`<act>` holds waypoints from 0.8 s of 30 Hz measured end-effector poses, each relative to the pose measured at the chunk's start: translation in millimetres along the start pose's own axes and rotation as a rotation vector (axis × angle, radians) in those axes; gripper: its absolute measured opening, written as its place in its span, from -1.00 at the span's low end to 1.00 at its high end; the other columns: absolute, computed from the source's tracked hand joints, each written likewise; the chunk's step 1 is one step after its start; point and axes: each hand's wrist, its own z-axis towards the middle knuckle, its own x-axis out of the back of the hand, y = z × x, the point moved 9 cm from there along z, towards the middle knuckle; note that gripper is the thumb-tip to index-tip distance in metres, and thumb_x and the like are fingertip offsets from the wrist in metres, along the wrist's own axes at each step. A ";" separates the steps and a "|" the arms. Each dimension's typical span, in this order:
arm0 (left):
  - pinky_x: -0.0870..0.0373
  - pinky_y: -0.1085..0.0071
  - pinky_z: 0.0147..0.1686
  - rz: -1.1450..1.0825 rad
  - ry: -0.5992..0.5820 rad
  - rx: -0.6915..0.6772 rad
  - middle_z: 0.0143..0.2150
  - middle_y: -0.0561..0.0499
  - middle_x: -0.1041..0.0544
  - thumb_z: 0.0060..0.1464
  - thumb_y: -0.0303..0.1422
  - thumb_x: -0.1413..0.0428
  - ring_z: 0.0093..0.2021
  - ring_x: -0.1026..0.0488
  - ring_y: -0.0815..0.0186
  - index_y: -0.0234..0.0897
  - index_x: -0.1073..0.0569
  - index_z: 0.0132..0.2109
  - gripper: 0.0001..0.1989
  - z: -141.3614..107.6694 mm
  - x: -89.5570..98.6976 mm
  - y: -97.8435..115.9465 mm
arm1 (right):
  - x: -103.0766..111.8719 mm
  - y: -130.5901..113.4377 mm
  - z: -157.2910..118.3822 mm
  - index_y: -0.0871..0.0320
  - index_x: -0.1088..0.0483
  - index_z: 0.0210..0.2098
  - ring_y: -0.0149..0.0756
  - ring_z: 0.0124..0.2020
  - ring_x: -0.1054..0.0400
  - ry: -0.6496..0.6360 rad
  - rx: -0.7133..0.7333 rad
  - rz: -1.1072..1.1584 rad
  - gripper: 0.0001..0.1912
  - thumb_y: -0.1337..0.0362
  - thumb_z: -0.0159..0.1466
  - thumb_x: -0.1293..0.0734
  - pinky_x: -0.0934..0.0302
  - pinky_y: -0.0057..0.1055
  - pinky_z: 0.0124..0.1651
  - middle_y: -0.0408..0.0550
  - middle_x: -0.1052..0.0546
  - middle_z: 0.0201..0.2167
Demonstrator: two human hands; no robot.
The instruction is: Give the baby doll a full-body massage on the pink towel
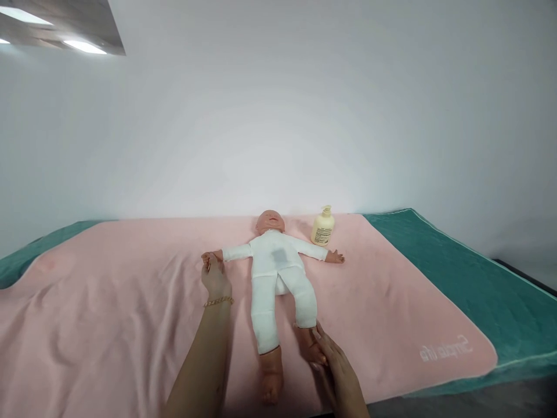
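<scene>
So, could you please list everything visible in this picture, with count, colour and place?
baby doll: one, white suit, on its back mid-blanket, arms spread
pump bottle: one, cream, upright by the doll's head
blanket: one, pink, spread over the surface
green cover: one, teal, under the blanket
wall: white, behind
bracelet: one, gold, left wrist
left hand: touching a doll hand
right hand: at a doll foot

Wall (304,104): plain white, fills upper frame | Ceiling (56,23): grey strip upper left with two lit panels | Blanket (108,302): pink, wrinkled, covers lower frame | Cover (456,278): green, showing right and far left | Floor (478,400): dark, lower right
</scene>
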 end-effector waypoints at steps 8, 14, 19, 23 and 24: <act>-0.35 0.21 0.09 0.265 -0.352 -0.280 -0.03 -0.09 -0.54 -0.01 -0.36 -0.26 0.01 -0.47 0.21 -0.27 -0.51 -0.10 -0.72 -49.5 -58.2 34.6 | 5.7 -8.5 66.6 0.02 0.03 0.36 -0.13 0.21 -0.24 0.004 0.071 -0.033 -0.45 0.36 0.40 -0.08 -0.28 -0.12 0.15 0.05 -0.20 0.29; -0.25 0.06 0.19 0.622 -0.923 -0.499 -0.06 -0.04 -0.59 0.00 -0.43 -0.22 0.06 -0.48 0.13 -0.15 -0.58 -0.13 -0.77 -100.0 -102.0 16.6 | -2.4 -2.9 115.8 0.05 -0.10 0.30 -0.14 0.22 -0.22 0.018 0.029 0.049 -0.50 0.35 0.38 -0.11 -0.24 -0.09 0.19 0.06 -0.25 0.26; -0.21 0.06 0.22 0.784 -1.104 -0.647 -0.02 0.00 -0.58 0.06 -0.47 -0.16 0.09 -0.46 0.18 -0.09 -0.56 -0.08 -0.72 -111.4 -107.9 7.6 | -6.7 2.8 130.4 0.09 -0.17 0.26 -0.14 0.20 -0.26 0.003 -0.052 0.105 -0.54 0.31 0.38 -0.12 -0.27 -0.14 0.16 0.08 -0.29 0.23; -0.18 0.06 0.24 0.751 -1.093 -0.564 -0.02 0.00 -0.58 0.05 -0.47 -0.17 0.10 -0.45 0.17 -0.10 -0.58 -0.10 -0.73 -106.6 -105.9 5.2 | -7.4 3.2 127.4 0.07 -0.18 0.26 -0.14 0.18 -0.28 -0.002 -0.062 0.116 -0.55 0.30 0.39 -0.12 -0.29 -0.16 0.14 0.06 -0.27 0.25; -0.17 0.06 0.25 0.717 -1.072 -0.523 -0.03 -0.01 -0.59 0.03 -0.47 -0.19 0.10 -0.45 0.17 -0.11 -0.58 -0.12 -0.74 -104.2 -105.0 5.7 | -6.8 3.1 124.8 0.07 -0.18 0.26 -0.15 0.18 -0.28 0.001 -0.062 0.117 -0.55 0.30 0.39 -0.12 -0.29 -0.16 0.14 0.06 -0.26 0.26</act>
